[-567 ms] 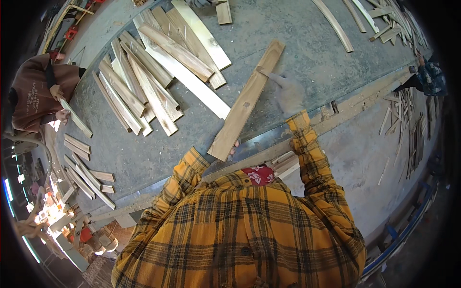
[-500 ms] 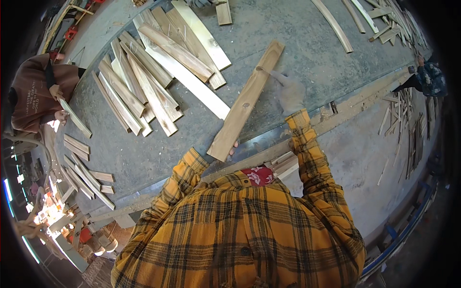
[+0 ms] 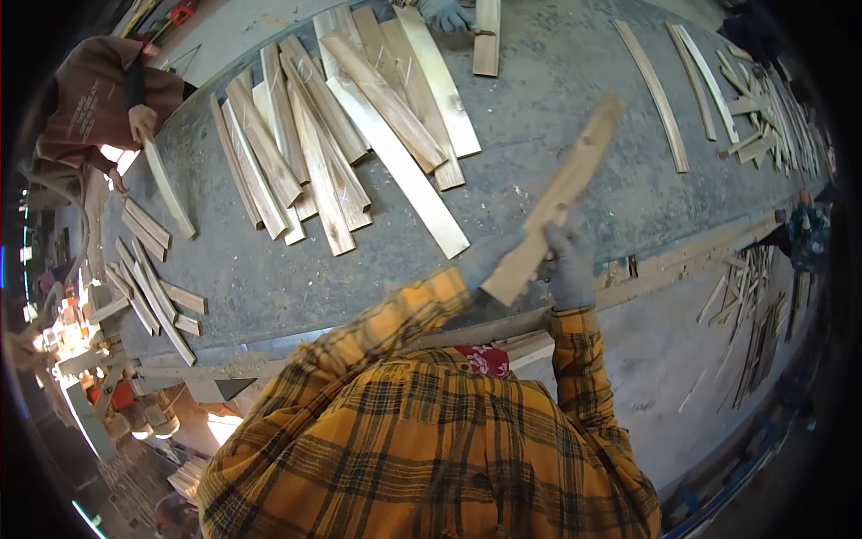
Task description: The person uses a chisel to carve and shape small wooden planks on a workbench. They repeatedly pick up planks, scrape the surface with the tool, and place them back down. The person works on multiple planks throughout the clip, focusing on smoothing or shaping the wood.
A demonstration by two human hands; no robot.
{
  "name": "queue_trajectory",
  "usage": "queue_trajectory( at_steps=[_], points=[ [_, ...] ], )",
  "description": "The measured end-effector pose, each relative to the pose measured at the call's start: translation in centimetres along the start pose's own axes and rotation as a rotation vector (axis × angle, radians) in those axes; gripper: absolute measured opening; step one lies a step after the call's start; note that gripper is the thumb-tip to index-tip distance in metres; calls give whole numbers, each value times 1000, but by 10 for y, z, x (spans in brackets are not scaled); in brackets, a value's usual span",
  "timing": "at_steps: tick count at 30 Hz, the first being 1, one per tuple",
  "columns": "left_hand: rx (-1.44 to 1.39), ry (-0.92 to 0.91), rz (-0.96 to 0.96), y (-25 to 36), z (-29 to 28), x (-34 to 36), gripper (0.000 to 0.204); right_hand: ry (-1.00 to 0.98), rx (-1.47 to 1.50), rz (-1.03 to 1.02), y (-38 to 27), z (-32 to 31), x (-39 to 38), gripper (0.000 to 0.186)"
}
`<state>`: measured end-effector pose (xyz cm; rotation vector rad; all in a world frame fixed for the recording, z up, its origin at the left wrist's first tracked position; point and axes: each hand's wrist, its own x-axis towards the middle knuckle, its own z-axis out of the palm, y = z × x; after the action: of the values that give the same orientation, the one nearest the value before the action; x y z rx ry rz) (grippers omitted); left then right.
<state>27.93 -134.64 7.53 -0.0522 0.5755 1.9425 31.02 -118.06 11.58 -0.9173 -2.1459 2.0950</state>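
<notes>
A flat wooden board (image 3: pixel 579 157) with dark knots is held at a slant above the table, its far end pointing up and right and slightly blurred. My left hand (image 3: pixel 492 259), in a grey glove, grips the board near its lower end, fingers partly hidden beneath. On the right edge of the same board, my gloved right hand (image 3: pixel 573 268) is closed with the thumb on top. Left of the board lies a spread of wooden boards (image 3: pixel 337 202), overlapping in a fan on the grey table (image 3: pixel 503 171).
Across the table a gloved co-worker's hand (image 3: pixel 446 14) is at a short board (image 3: pixel 487 40). At left another person (image 3: pixel 108 103) holds a strip (image 3: pixel 171 193) near small stacked pieces (image 3: pixel 153 296). Strips (image 3: pixel 655 94) and a heap of pieces (image 3: pixel 768 117) lie at right.
The board has moved right, away from the spread boards. My left hand has moved right with it, and my right hand, pointing at its face before, now closes on its edge.
</notes>
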Motion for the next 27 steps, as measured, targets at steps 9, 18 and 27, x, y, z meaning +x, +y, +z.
queue_trajectory(
  at_steps=[9,18,27],
  points=[
    [2325,598,562,88,-65,51,53,680,-651,-762,-150,-139,178,27],
    [2506,661,463,117,-180,-38,36,79,-1250,-423,12,150,162,48],
    [254,524,369,64,-107,2,50,-423,-384,15,-45,98,103,26]
  ],
)
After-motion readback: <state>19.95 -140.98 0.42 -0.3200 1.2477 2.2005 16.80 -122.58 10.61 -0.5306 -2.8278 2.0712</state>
